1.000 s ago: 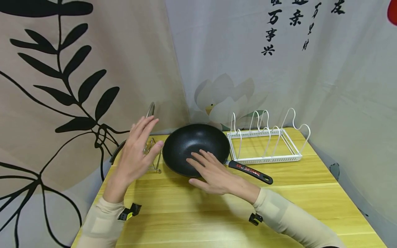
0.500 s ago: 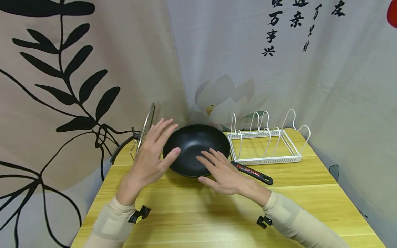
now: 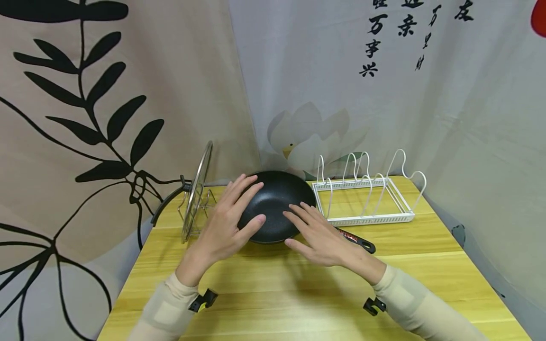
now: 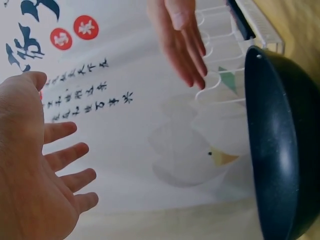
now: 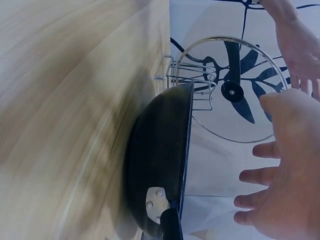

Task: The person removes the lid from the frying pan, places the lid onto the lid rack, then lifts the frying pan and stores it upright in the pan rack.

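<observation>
A black wok (image 3: 273,208) rests on the wooden table, its dark handle (image 3: 360,241) pointing to the right front. My left hand (image 3: 230,225) hovers over the wok's left front side, fingers spread and holding nothing. Over the wok's right front side is my right hand (image 3: 320,234), fingers extended and likewise holding nothing. Both wrist views show a gap between the hands and the wok (image 5: 160,150). To the left, a glass lid (image 3: 198,194) with a metal rim and black handle (image 5: 231,91) stands upright in a small wire stand (image 3: 206,206).
A white wire rack (image 3: 368,220) with several upright loops stands right of the wok on the table (image 3: 264,303). Behind the table hangs a printed curtain (image 3: 298,85) with black leaves and writing.
My left hand has moved right, from in front of the lid to over the wok, so the lid now shows. My right hand has shifted slightly right. The wok stays put.
</observation>
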Demonstrator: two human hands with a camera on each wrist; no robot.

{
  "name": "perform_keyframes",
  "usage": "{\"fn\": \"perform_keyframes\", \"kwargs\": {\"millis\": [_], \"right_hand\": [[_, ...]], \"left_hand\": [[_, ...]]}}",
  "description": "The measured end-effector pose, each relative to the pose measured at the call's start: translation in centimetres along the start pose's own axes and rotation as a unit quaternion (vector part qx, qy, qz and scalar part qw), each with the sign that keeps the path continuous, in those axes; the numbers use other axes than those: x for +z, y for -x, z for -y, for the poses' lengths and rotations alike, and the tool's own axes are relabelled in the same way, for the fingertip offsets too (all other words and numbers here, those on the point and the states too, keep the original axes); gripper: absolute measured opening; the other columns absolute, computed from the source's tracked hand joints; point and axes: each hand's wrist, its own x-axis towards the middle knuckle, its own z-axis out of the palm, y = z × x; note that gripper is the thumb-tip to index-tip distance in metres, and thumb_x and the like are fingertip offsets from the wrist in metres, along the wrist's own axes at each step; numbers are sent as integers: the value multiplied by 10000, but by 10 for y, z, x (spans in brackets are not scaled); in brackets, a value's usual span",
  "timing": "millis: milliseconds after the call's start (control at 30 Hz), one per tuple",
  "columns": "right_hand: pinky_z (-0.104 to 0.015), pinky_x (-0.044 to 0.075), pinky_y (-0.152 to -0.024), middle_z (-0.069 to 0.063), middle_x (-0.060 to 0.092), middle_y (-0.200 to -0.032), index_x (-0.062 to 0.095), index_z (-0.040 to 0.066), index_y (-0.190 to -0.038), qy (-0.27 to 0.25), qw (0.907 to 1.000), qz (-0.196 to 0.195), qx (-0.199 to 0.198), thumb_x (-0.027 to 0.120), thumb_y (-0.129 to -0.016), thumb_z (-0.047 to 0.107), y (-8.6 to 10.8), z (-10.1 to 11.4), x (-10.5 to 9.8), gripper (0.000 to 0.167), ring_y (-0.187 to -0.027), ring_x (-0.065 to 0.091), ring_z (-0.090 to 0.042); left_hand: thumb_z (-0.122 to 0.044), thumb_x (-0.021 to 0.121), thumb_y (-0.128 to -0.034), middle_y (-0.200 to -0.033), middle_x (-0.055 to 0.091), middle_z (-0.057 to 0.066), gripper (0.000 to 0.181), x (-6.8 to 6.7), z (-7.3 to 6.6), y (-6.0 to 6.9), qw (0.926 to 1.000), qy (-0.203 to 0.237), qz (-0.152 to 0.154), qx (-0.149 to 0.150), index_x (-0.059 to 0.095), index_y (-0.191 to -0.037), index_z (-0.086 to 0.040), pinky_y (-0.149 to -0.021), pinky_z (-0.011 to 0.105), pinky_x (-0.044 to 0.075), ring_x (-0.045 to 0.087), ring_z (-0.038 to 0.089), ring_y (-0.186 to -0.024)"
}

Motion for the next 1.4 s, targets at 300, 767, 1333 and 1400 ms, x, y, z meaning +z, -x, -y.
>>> {"fn": "perform_keyframes", "kwargs": {"millis": [300,767,1333,1400], "right_hand": [[-694,260,-1403,-152,363,-1842,412,136,-1749,-63,9998,-106,128,619,-1150,490,9,-10,-4,727,-1735,280,-479],[-700,288,-1387,-183,374,-1830,410,100,-1745,-176,9986,-287,415,617,-1158,457,25,-28,-8,718,-1712,317,-508],[-700,376,-1338,-214,407,-1804,443,80,-1726,-520,9940,-172,947,628,-1151,476,38,-50,-10,722,-1669,408,-492],[-702,377,-1336,-224,405,-1803,439,74,-1727,-619,9926,-121,1041,613,-1156,484,39,-54,-10,724,-1665,414,-494]], "left_hand": [[-385,673,-1096,-1796,448,118,668,19,6,8,9992,151,282,-247,513,-1691,-126,-1392,723,260,334,424,-1724],[-442,697,-1094,-1824,410,118,752,39,21,27,9917,92,796,-1003,445,-1739,-148,-1419,682,223,293,413,-1745],[-597,734,-1056,-1844,340,182,921,59,46,54,9750,-249,1285,-1795,386,-1758,-114,-1397,737,226,216,471,-1756],[-601,742,-1050,-1835,352,193,926,61,49,57,9736,-298,1241,-1891,400,-1750,-99,-1395,740,228,226,481,-1751]]}}
